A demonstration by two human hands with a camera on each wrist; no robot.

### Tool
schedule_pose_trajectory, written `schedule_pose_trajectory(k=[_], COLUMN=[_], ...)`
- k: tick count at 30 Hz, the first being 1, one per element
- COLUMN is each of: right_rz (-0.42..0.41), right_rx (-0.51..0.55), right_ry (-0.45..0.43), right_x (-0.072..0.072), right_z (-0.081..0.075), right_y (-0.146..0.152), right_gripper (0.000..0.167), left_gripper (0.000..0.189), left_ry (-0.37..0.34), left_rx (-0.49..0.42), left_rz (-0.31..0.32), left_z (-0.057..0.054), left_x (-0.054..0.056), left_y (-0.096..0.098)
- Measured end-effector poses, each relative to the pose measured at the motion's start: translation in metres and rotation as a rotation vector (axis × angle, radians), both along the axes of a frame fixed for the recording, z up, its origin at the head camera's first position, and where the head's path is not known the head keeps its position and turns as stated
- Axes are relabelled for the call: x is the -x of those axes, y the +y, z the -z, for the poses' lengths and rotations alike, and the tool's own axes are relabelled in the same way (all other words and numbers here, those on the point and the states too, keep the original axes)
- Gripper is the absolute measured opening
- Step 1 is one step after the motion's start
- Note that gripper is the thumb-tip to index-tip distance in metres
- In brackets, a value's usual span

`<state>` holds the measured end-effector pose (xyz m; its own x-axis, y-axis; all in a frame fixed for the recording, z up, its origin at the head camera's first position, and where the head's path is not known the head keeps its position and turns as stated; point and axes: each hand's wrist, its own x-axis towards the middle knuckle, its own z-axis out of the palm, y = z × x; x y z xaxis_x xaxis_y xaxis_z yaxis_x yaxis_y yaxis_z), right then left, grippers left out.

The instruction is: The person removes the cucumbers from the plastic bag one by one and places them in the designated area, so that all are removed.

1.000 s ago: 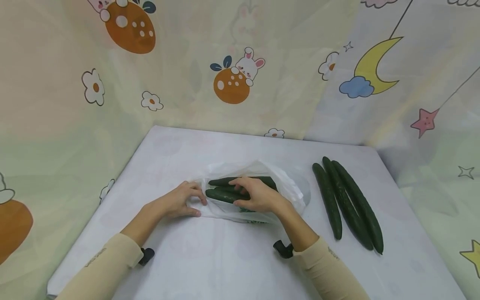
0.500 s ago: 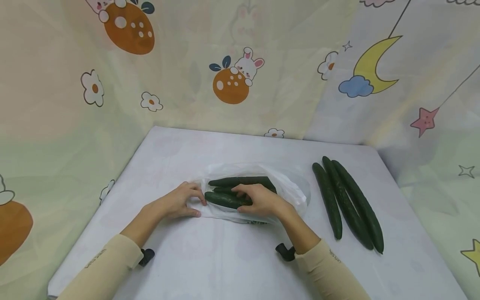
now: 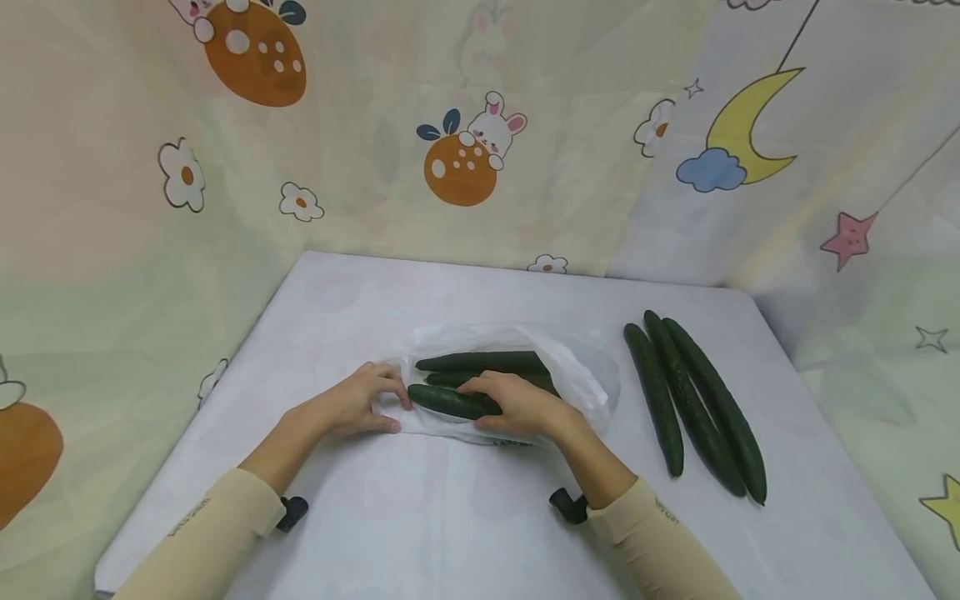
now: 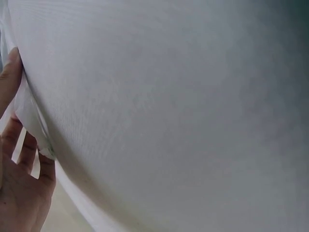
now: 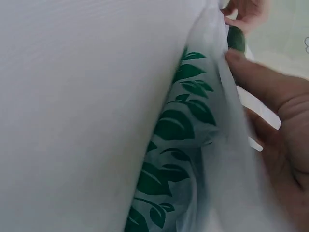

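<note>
A white plastic bag [image 3: 577,371] lies on its side with its mouth spread to the left. In it are three dark green cucumbers: a rear cucumber [image 3: 480,362], a middle cucumber [image 3: 446,379] and a front cucumber [image 3: 450,402]. My left hand [image 3: 358,402] pinches the bag's edge at the mouth; the left wrist view shows thin plastic between thumb [image 4: 10,79] and fingers. Reaching into the bag, my right hand [image 3: 521,406] grips the front cucumber, thumb on the near side. The cucumbers' right ends are hidden by hand and bag. Green leaf print [image 5: 174,125] shows on the bag's near side.
Right of the bag, three more cucumbers [image 3: 693,408] lie side by side on the white-covered table [image 3: 420,517]. A cartoon-printed curtain [image 3: 360,125] stands behind the table and along its sides.
The front cucumber has shifted slightly toward the near side of the bag with my right hand, and more of the middle cucumber shows. My left hand has stayed at the bag's edge.
</note>
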<state>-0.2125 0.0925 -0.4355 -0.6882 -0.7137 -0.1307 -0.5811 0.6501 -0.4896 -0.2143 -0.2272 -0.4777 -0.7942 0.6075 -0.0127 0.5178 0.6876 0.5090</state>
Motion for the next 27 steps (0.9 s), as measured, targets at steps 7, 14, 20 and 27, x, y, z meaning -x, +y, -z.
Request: schedule_pose_trajectory(k=[7, 14, 20, 27], right_rz=[0.005, 0.009, -0.002, -0.031], right_rx=[0.018, -0.017, -0.048, -0.018], right_ry=[-0.002, 0.02, -0.005, 0.015], right_x=[0.0003, -0.0007, -0.0014, -0.0006], right_z=[0.0051, 0.0044, 0.0055, 0.0067], right_y=[0.0001, -0.0046, -0.0061, -0.003], right_gripper=[0.055, 0.066, 0.068, 0.068], left_gripper=[0.027, 0.027, 0.028, 0.029], left_ry=[-0.014, -0.008, -0.011, 0.006], left_rx=[0.019, 0.025, 0.019, 0.013], left_rz=[-0.012, -0.019, -0.021, -0.007], left_z=[-0.003, -0.0024, 0.0008, 0.0007], left_x=[-0.0001, 0.0024, 0.0018, 0.0015], left_y=[0.0005, 0.0006, 0.0008, -0.001])
